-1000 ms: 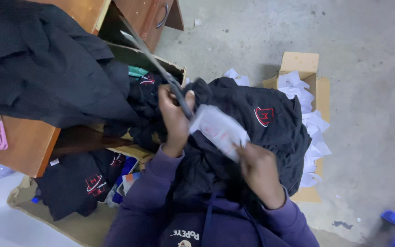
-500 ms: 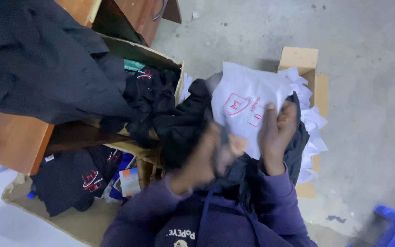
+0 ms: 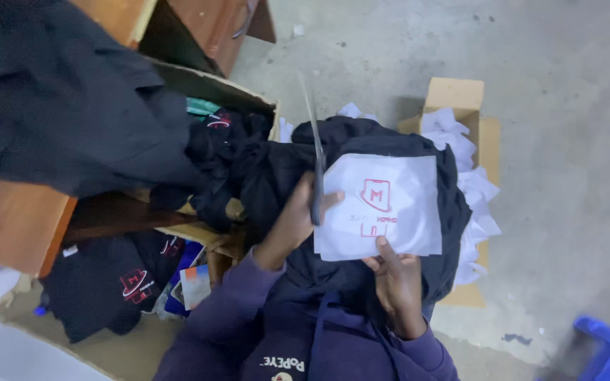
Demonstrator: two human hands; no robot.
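- Right hand point(image 3: 395, 281), nearest the body, pinches the lower edge of a white sheet point(image 3: 383, 206), thumb on top; the sheet bears a red mark and lies flat on a black garment point(image 3: 277, 176) across the lap.
- Left hand point(image 3: 292, 224) is closed around scissors point(image 3: 315, 166), blades pointing away, touching the sheet's left edge.
- Further off, on the floor, an open cardboard box point(image 3: 455, 95) holds crumpled white paper point(image 3: 476, 190).
- Left, a bigger carton point(image 3: 213, 81) holds black clothes.
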